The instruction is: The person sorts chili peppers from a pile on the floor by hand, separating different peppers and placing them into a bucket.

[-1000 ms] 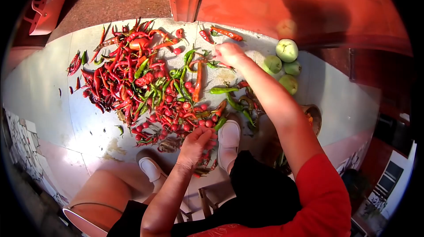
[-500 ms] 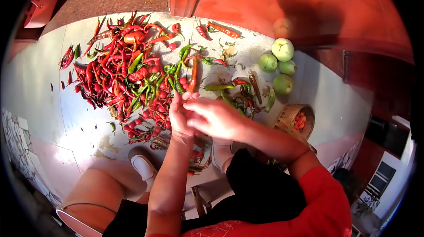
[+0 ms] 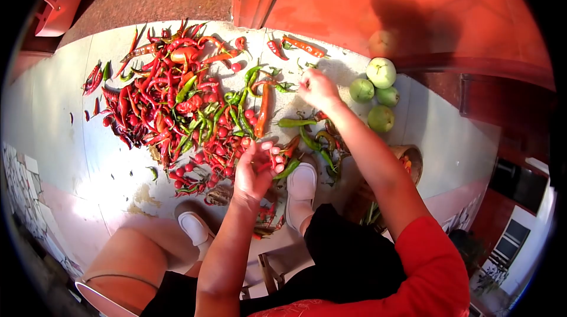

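Palm up and fingers curled, my left hand (image 3: 255, 169) holds small red peppers at the lower right of the pile of red and green chillies (image 3: 159, 92). An orange-red pepper and a green pepper (image 3: 287, 168) show beside its fingertips; whether it holds them too is unclear. My right hand (image 3: 319, 90) is farther forward, its fingers drawn together over stem scraps; anything in them is hidden. Left of it lies a long orange-red pepper (image 3: 263, 110). Below it are long green peppers (image 3: 297, 122) and a smaller mixed heap.
Several round green fruits (image 3: 381, 73) stand at the right by the red door (image 3: 336, 10). A basket (image 3: 414, 160) is partly behind my right arm. My light shoes (image 3: 302, 181) rest near the peppers. An orange bucket (image 3: 121, 264) sits at the lower left.
My hands have separated: the right one moved forward and right, away from the left. The left hand has turned its palm up and shifted slightly right. The view has shifted a little.
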The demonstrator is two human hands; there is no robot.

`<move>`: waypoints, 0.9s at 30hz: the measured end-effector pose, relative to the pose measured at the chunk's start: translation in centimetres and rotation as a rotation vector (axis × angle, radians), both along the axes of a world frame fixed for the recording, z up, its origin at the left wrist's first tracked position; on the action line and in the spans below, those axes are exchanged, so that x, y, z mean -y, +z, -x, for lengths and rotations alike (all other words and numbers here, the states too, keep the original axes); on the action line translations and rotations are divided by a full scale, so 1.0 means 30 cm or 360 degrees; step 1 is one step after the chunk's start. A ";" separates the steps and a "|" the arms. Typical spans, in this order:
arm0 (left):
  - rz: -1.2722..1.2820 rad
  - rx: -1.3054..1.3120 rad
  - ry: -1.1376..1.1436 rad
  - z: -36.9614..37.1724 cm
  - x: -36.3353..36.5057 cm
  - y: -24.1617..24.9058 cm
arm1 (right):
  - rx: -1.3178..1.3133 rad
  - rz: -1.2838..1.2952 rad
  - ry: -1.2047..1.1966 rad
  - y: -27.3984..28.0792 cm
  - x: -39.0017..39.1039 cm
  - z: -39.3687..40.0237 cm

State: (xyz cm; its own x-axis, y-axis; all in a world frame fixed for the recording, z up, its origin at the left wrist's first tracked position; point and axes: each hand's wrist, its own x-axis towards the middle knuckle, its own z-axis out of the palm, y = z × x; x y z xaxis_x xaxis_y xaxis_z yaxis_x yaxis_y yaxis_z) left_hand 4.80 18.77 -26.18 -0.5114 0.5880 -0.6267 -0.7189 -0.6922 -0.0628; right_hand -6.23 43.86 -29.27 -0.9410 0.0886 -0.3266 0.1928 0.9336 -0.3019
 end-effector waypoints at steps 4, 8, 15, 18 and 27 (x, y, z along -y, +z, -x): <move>0.0062 -0.0011 -0.0019 0.013 0.010 0.050 | -0.0136 0.0950 -0.0612 -0.020 -0.088 0.148; 0.0094 -0.0039 -0.0025 0.028 0.037 0.099 | -0.0358 0.1209 -0.0688 -0.123 -0.006 0.297; 0.0353 0.0012 -0.0090 0.011 0.130 0.110 | -0.0217 -0.0009 -0.0696 -0.138 0.088 0.392; 0.0303 -0.0033 -0.0058 0.005 0.156 0.109 | -0.0192 0.0003 -0.0734 -0.164 0.062 0.380; 0.0289 -0.0044 -0.0060 -0.012 0.142 0.103 | -0.0015 0.1792 -0.1292 -0.011 -0.115 0.185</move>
State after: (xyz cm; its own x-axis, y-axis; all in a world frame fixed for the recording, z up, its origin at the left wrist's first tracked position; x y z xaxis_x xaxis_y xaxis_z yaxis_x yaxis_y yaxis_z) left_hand 5.15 14.52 -23.10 -0.5096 0.4857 -0.7102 -0.7443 -0.6630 0.0806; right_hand -11.78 47.30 -29.60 -0.7559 0.3020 -0.5808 0.5523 -0.1820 -0.8135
